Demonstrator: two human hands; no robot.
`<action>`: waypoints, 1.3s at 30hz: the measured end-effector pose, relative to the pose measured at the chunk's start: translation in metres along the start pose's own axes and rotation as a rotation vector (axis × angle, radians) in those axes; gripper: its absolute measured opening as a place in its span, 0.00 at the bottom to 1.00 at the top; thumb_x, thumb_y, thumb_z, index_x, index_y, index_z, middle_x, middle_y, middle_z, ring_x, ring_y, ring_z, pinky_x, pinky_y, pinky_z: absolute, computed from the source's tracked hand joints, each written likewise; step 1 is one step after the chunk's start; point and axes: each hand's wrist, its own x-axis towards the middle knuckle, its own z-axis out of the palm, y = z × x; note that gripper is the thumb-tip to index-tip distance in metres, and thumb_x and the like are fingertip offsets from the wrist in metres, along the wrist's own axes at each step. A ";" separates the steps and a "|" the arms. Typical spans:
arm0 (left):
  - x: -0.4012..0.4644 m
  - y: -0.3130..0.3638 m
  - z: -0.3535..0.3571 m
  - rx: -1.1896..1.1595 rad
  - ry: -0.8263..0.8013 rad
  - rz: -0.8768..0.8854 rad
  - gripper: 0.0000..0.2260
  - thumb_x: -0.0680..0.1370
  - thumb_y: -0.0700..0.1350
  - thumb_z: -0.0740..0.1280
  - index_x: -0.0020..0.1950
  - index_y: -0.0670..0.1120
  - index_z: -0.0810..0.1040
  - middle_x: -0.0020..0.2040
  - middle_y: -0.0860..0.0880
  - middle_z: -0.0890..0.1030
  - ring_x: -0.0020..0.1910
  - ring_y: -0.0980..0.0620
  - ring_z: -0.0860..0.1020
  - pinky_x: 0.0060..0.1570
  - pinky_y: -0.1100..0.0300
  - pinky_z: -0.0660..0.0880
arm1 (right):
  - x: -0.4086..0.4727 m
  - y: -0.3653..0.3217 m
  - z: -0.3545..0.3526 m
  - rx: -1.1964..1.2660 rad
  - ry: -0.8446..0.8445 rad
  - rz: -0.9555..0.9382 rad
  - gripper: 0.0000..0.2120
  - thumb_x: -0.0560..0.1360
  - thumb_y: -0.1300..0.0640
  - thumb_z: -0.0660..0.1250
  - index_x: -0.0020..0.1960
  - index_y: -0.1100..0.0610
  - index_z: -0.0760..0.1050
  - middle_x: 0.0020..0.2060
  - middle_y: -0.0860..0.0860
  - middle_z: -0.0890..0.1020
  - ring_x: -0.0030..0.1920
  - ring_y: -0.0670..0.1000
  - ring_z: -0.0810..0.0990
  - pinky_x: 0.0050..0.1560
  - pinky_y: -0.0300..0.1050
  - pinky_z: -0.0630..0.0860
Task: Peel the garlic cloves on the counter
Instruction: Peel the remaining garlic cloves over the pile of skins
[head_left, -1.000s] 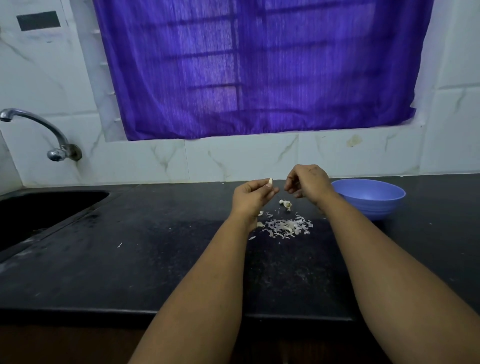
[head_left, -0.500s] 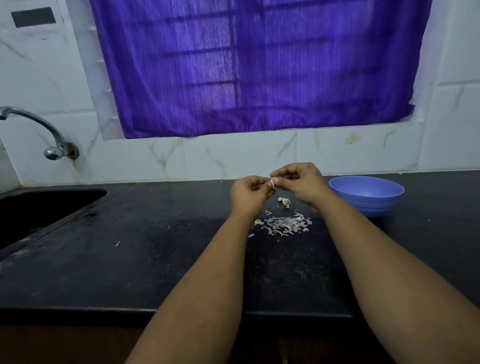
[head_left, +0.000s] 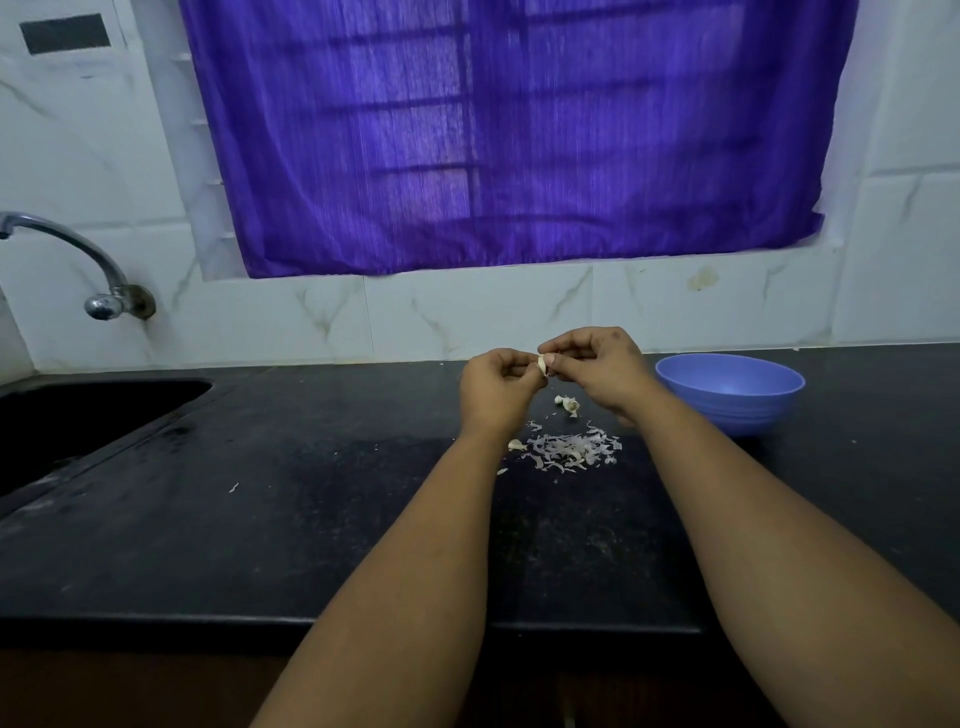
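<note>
Above the black counter (head_left: 260, 519) both my hands meet on one small pale garlic clove (head_left: 542, 363). My left hand (head_left: 498, 392) pinches the clove from the left. My right hand (head_left: 597, 366) pinches its other side with thumb and fingertips. Below them a small garlic piece (head_left: 567, 403) lies on the counter. Nearer to me is a heap of thin white garlic skins (head_left: 569, 451), with one loose clove (head_left: 515, 445) at its left edge.
A blue plastic bowl (head_left: 730, 391) stands on the counter to the right of my hands. A dark sink (head_left: 78, 421) with a metal tap (head_left: 78, 260) is at the far left. The tiled wall and purple curtain are behind.
My right hand has moved left to meet my left hand and now pinches the clove that my left hand held alone one second ago.
</note>
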 end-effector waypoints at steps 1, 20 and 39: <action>0.000 0.000 0.000 -0.003 -0.002 -0.003 0.02 0.74 0.39 0.72 0.44 0.41 0.83 0.37 0.45 0.84 0.40 0.48 0.84 0.48 0.51 0.82 | 0.000 0.000 0.000 0.003 -0.002 0.005 0.06 0.73 0.65 0.71 0.48 0.57 0.82 0.41 0.56 0.84 0.43 0.50 0.83 0.52 0.42 0.80; -0.003 0.007 0.000 -0.124 -0.009 -0.050 0.04 0.75 0.39 0.71 0.40 0.40 0.81 0.37 0.42 0.84 0.41 0.45 0.84 0.45 0.57 0.82 | 0.002 0.001 0.003 -0.002 0.014 -0.056 0.07 0.74 0.65 0.70 0.47 0.55 0.81 0.39 0.51 0.83 0.42 0.47 0.81 0.51 0.40 0.79; 0.004 -0.004 0.005 -0.039 0.030 0.011 0.04 0.76 0.42 0.69 0.42 0.45 0.80 0.38 0.47 0.83 0.41 0.48 0.83 0.49 0.49 0.81 | 0.000 0.001 0.002 0.155 0.010 -0.011 0.06 0.73 0.66 0.72 0.46 0.57 0.80 0.41 0.57 0.84 0.42 0.49 0.82 0.49 0.40 0.80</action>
